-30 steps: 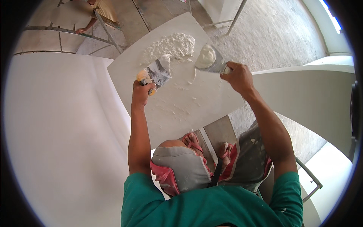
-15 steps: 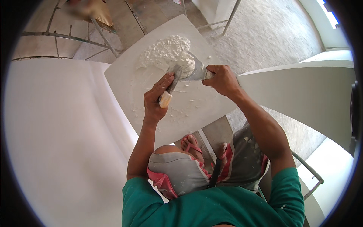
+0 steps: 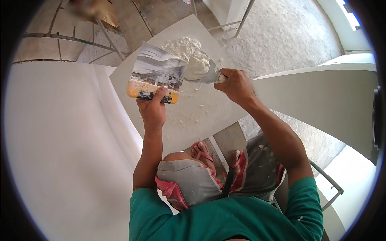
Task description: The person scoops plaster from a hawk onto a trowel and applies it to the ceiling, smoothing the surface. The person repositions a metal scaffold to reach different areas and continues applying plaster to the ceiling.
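My left hand (image 3: 155,106) is closed around the yellow and black handle of a wide putty knife (image 3: 157,68), its flat metal blade turned up and smeared with white paste. In my right hand (image 3: 237,85) is a smaller putty knife (image 3: 212,73), gripped by its handle. A lump of white putty (image 3: 198,66) sits on the smaller blade, close to the wide blade's right edge. Both tools are over a pale board (image 3: 193,110). A larger heap of putty (image 3: 181,46) lies toward the board's far end, and crumbs are scattered nearer me.
A smooth white curved surface (image 3: 72,148) fills the left side. At the right is a curved low wall (image 3: 321,90). Metal scaffold bars (image 3: 108,40) stand at the far left, above planks (image 3: 136,20). Rough pale floor (image 3: 281,36) lies beyond the board.
My left hand has turned the wide putty knife from edge-on to flat side up and moved it slightly left. The right hand stays nearly in place, with the putty lump on its blade.
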The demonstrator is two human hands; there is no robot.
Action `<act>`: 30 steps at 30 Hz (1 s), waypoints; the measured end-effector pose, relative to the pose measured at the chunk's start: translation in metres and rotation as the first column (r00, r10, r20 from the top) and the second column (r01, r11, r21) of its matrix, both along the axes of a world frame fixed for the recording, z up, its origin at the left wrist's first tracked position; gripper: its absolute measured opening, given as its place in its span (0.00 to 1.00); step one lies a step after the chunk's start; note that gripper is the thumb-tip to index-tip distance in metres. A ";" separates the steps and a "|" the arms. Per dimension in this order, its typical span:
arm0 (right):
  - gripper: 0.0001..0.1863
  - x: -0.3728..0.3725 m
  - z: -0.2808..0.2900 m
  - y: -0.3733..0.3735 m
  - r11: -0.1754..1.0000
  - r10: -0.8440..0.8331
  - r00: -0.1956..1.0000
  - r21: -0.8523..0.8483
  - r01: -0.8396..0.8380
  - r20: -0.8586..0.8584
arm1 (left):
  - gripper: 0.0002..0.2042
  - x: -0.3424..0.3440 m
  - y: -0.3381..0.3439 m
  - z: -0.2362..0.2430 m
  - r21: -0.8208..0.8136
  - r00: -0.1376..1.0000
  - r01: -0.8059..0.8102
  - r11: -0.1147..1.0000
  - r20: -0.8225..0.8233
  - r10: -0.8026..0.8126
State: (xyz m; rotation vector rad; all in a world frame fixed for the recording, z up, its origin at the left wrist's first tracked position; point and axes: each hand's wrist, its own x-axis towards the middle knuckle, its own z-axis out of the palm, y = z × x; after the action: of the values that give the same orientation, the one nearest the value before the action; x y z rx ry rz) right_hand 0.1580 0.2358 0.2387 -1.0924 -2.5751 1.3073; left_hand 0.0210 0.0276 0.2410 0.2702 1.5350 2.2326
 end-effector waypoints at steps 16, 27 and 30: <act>0.15 0.027 0.023 0.007 1.000 0.010 0.999 0.015 -0.009 -0.041 | 0.27 -0.031 -0.054 -0.067 -0.859 0.694 -0.083 0.505 -0.414 -0.589; 0.16 0.148 0.212 -0.024 0.988 -0.154 0.984 -0.005 0.155 0.091 | 0.18 0.012 -0.247 0.074 -0.981 0.928 0.065 -0.181 0.126 -0.350; 0.16 0.187 0.266 -0.034 0.970 -0.232 0.963 -0.036 0.239 0.137 | 0.16 0.044 -0.265 0.132 -0.972 0.934 0.123 -0.202 0.182 -0.308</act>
State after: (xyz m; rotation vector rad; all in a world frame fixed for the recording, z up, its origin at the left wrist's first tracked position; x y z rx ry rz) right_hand 0.3454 0.2015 0.5049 -1.4905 -2.4131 1.2910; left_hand 0.0654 -0.2375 0.3733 0.1256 2.5099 0.1205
